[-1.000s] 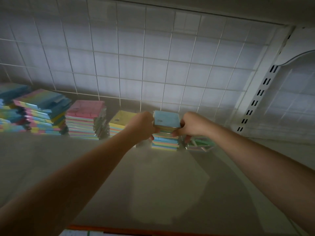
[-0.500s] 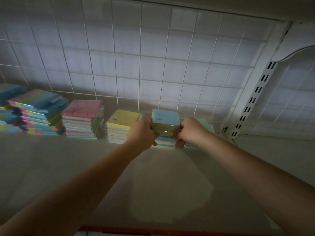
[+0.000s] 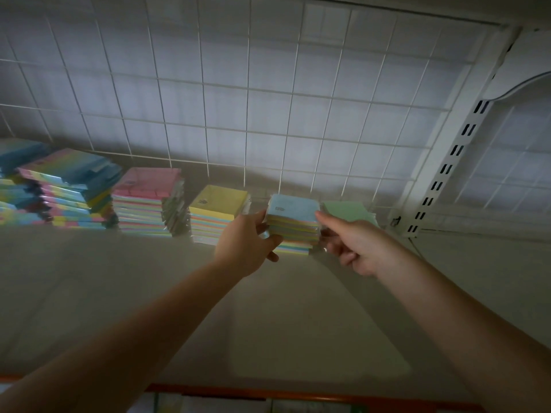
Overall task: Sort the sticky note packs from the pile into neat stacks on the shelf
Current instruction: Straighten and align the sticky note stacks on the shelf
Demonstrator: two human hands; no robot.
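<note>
Running along the back edge of the shelf (image 3: 89,293), against the wire grid panel (image 3: 268,99), is a row of sticky note stacks. At the far left edge a blue-topped pile (image 3: 18,153) is cut off by the frame. Beside it stands a rainbow-topped stack (image 3: 68,186), its packs fanned unevenly. Next comes the pink-topped stack (image 3: 147,201), with a small dark printed mark near its front left corner, too small to read. Just right of that is the lower yellow-topped stack (image 3: 214,211), also bearing a small dark mark that cannot be read.

The left hand (image 3: 246,242) reaches in from the front edge and grips the left side of the blue-topped stack (image 3: 293,223), fingers curled round its packs, thumb below. This stack, standing near the middle of the back edge, has a blue top pack with a tiny barcode-like print at its front left corner, illegible here; beneath lie yellowish and green layers, then pastel stripes at the bottom.

The right hand (image 3: 354,245) meets the stack's right side: its forefinger lies straight on the top pack's right corner, while the other fingers are curled near the lower packs; whether they hold any pack I cannot tell. Behind this hand lies a green-topped pack (image 3: 347,213), touching the blue-topped stack. At the right end of the shelf rises a white slotted upright (image 3: 447,168). An orange strip (image 3: 298,393) lines the front edge.
</note>
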